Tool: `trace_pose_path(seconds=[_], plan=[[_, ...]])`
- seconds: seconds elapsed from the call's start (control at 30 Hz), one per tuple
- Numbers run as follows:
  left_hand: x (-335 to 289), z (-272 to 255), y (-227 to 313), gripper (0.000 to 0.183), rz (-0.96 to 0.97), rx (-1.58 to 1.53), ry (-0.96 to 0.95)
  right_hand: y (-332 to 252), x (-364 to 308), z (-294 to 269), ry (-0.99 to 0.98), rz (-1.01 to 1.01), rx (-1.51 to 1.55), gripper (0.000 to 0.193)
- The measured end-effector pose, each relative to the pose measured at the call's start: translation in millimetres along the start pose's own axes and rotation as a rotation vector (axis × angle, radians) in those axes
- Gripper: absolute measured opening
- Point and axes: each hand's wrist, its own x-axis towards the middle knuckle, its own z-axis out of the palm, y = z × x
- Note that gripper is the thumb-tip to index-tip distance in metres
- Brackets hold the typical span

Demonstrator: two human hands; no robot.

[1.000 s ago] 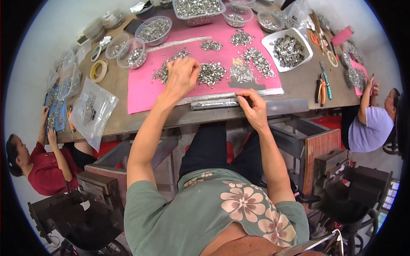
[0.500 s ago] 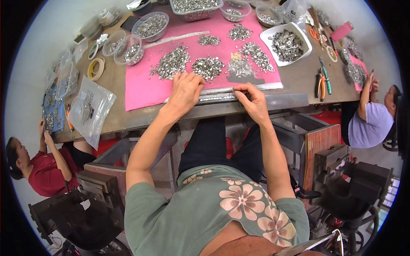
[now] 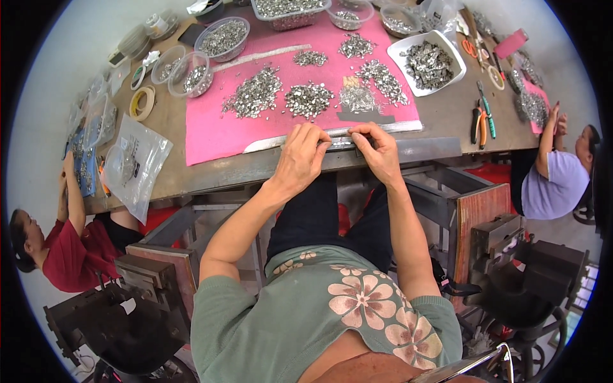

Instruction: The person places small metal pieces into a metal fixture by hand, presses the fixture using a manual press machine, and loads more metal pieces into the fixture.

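Observation:
My left hand [image 3: 301, 156] is closed, with thumb and fingertips brought together over a narrow metal strip [image 3: 340, 143] at the table's front edge. Whatever sits in those fingertips is too small to make out. My right hand [image 3: 378, 153] pinches the strip's right part between thumb and bent fingers. A row of small shiny pieces shows along the strip between my hands. Just beyond lies a pink cloth [image 3: 204, 137] with a white band [image 3: 262, 145] along its near edge. On it are heaps of silvery metal bits [image 3: 254, 94], flat pieces [image 3: 309, 99] and thin pins [image 3: 357, 101].
A grey metal rail [image 3: 431, 149] runs along the front edge. Beyond stand a white tray [image 3: 419, 91] and clear tubs [image 3: 222, 56] of metal parts. Pliers [image 3: 476, 124] lie right; a tape roll [image 3: 135, 108] and plastic bag [image 3: 143, 156] lie left. One person sits at each side.
My left hand has moved right and slightly nearer, along the strip toward my right hand. My right hand has stayed about where it was. The person at left has raised an arm.

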Motion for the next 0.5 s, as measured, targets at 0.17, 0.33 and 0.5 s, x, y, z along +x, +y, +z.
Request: trace_pose_path(seconds=[0.17,0.33,0.5], plan=[[-1.2,2.4,2.8,0.015,0.028,0.057,0.020,1.6,-0.3,0.7,0.005,-0.013,0.020,0.010],[-4.6,4.6,1.8,0.017,0.121,0.137,0.063,0.1,-0.8,0.6,0.006,0.011,0.010,0.010],[-9.8,-2.1,-1.8,0.029,0.242,0.307,0.068,-0.5,1.9,-7.8,-0.064,0.010,-0.041,0.015]])
